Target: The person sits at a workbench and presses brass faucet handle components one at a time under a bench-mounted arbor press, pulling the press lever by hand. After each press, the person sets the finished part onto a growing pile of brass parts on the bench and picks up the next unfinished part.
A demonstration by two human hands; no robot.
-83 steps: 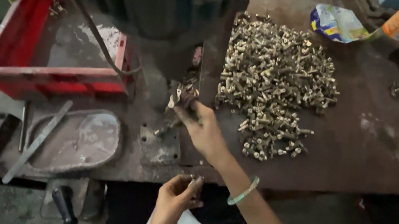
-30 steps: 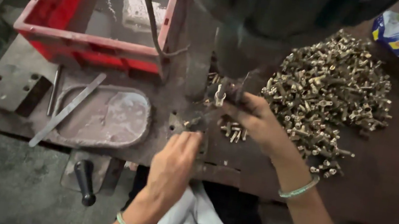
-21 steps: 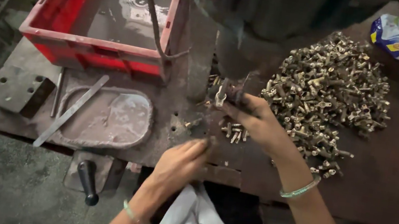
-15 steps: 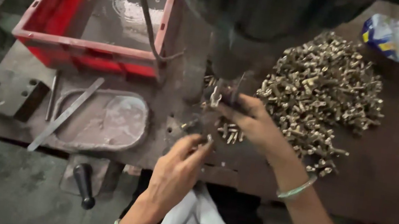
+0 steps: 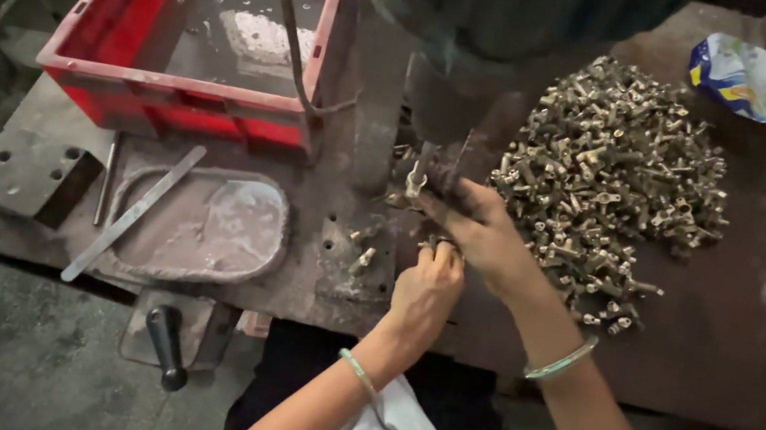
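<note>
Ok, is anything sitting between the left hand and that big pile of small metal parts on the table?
Yes. The right hand and its forearm lie across the gap between the left hand and the heap of small brass-coloured metal parts on the dark worn metal table.

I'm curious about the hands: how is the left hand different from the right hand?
The left hand sits nearer the body, fingers curled over small metal parts. The right hand reaches farther, up under the machine, beside the pile of metal parts. Both wrists wear a thin bangle.
</note>
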